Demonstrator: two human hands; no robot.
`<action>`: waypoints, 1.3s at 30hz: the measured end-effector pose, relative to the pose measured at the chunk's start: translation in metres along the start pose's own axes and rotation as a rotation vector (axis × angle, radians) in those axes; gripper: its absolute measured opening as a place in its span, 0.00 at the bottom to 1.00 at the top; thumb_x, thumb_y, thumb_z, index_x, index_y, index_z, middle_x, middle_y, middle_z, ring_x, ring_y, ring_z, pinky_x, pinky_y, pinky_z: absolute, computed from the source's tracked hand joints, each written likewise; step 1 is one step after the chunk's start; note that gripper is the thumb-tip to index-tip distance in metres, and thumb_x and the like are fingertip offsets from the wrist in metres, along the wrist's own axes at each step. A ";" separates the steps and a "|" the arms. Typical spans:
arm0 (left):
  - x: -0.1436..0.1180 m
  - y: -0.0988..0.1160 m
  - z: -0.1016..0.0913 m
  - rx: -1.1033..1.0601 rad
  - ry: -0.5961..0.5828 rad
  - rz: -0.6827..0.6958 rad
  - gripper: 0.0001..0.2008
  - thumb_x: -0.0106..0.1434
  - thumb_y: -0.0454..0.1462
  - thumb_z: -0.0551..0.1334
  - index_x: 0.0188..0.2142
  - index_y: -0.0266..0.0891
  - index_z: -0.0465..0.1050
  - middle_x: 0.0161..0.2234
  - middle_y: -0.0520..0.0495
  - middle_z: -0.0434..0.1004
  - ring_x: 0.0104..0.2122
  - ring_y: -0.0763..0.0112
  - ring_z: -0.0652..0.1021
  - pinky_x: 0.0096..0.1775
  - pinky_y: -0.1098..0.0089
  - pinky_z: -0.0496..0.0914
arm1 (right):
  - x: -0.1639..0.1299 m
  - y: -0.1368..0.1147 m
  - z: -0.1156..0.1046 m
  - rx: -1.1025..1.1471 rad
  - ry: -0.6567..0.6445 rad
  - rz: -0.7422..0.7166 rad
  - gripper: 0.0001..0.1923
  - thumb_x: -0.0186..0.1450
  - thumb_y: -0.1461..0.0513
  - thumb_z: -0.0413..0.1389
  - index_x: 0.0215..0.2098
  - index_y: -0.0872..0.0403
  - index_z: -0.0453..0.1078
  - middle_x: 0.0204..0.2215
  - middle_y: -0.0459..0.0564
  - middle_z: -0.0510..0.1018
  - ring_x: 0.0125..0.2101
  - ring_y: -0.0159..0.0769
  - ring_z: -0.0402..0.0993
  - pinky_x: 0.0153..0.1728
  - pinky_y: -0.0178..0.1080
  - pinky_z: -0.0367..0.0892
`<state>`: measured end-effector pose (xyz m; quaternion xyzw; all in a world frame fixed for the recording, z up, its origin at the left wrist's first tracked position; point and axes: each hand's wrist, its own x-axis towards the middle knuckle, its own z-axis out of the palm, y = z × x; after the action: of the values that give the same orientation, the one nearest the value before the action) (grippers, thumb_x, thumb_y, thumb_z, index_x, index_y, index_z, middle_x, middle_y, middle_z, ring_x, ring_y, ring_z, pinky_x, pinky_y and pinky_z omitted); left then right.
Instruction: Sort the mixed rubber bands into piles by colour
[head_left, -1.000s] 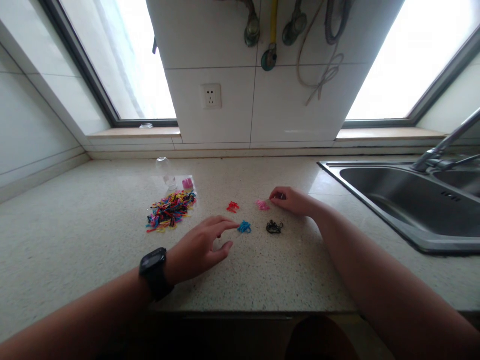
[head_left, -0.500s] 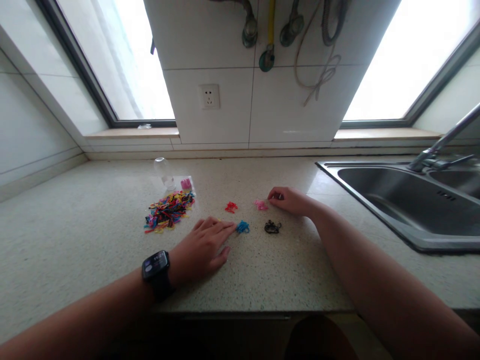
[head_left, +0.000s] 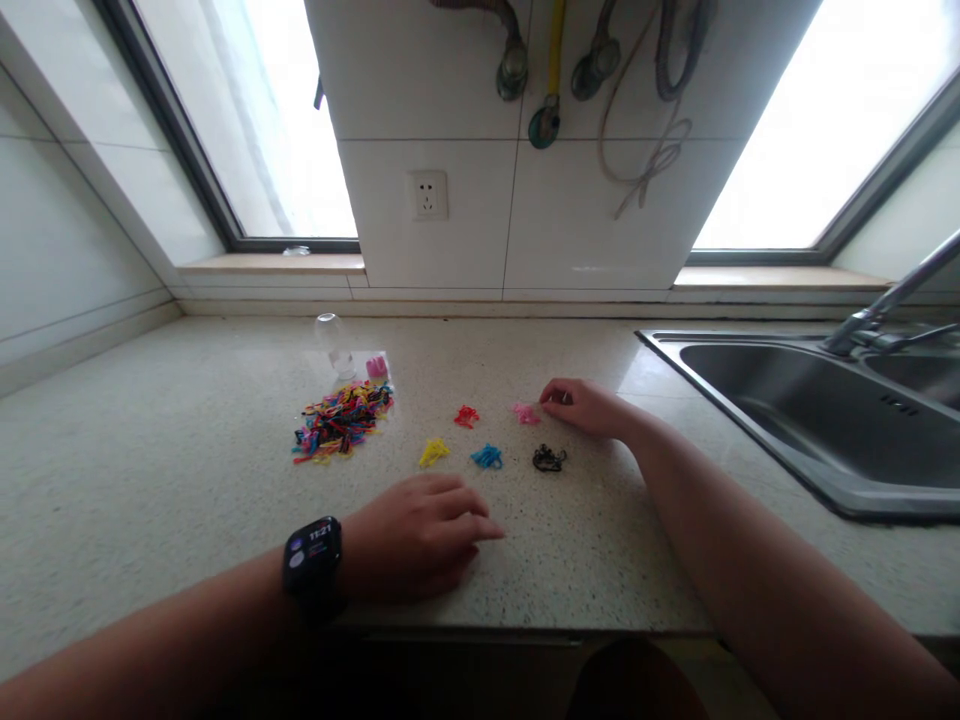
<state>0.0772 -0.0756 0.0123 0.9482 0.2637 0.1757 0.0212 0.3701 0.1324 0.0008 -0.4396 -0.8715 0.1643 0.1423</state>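
Observation:
Near the counter's front edge, my left hand (head_left: 424, 537) lies palm down, index finger stretched out, nothing visible in it. My right hand (head_left: 576, 406) rests with curled fingers, tips at the edge of a small pink pile (head_left: 526, 413); whether they pinch anything is hidden. The piles look like small elastic bands. A red pile (head_left: 466, 416) is left of the pink one. In front are a yellow pile (head_left: 433, 452), a blue pile (head_left: 487, 456) and a black pile (head_left: 549, 458). Farther left spreads a larger mixed-colour heap (head_left: 342, 420).
Behind the heap stand a clear container (head_left: 334, 345) and a pink cap (head_left: 376, 367). A steel sink (head_left: 787, 410) with a faucet (head_left: 862, 325) is set into the counter at right. The tiled wall carries a socket (head_left: 429, 195) and pipes.
My left hand has drawn back toward the front edge, away from the blue pile, and the yellow pile now shows. My right hand stays beside the pink pile.

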 end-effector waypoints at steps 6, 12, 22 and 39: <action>-0.002 0.006 0.004 -0.005 -0.076 0.109 0.09 0.69 0.36 0.56 0.45 0.41 0.72 0.30 0.51 0.75 0.28 0.69 0.72 0.27 0.64 0.61 | -0.001 -0.001 -0.001 0.003 -0.010 0.000 0.13 0.65 0.56 0.55 0.43 0.53 0.74 0.35 0.51 0.78 0.34 0.36 0.72 0.36 0.38 0.63; -0.002 0.001 0.006 -0.027 -0.054 0.102 0.07 0.69 0.36 0.56 0.42 0.41 0.72 0.28 0.51 0.75 0.28 0.71 0.74 0.28 0.64 0.62 | 0.002 0.005 0.002 0.005 -0.017 -0.007 0.13 0.66 0.54 0.55 0.43 0.53 0.74 0.36 0.52 0.78 0.34 0.36 0.72 0.35 0.38 0.63; -0.002 0.000 0.005 -0.029 -0.084 0.097 0.09 0.69 0.37 0.54 0.43 0.41 0.73 0.29 0.50 0.76 0.29 0.69 0.74 0.29 0.64 0.61 | 0.002 0.004 0.002 -0.012 -0.012 -0.001 0.14 0.66 0.54 0.55 0.43 0.53 0.74 0.35 0.52 0.78 0.33 0.36 0.72 0.34 0.38 0.62; -0.004 -0.004 0.011 0.009 -0.028 0.144 0.09 0.66 0.37 0.59 0.44 0.42 0.74 0.29 0.52 0.76 0.28 0.69 0.74 0.28 0.64 0.62 | 0.021 -0.086 -0.001 0.079 0.302 -0.151 0.14 0.66 0.54 0.55 0.38 0.55 0.76 0.28 0.48 0.78 0.27 0.32 0.68 0.30 0.36 0.60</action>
<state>0.0757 -0.0732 0.0003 0.9672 0.1955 0.1621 0.0081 0.2964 0.1015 0.0397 -0.3866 -0.8636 0.1194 0.3009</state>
